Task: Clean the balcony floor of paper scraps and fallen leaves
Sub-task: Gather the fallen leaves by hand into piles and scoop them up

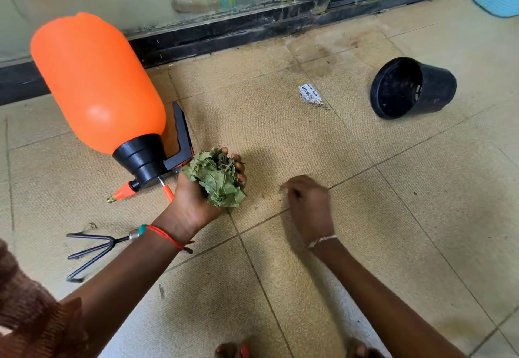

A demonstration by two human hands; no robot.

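While left hand (193, 200) clenches a full wad of leaves (222, 178), right hand (309, 206) curls at the floor (379, 231), blurred; can't tell if it pinches anything. Risk: overfull wad sheds leaves if the grip loosens. Paper scrap (310, 94) lies flat further out, left of pot (412, 88), long axis diagonal, far-left to near-right.

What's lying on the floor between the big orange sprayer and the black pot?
A white paper scrap lies between the sprayer and the tipped black pot, nearer the pot, in the head view.
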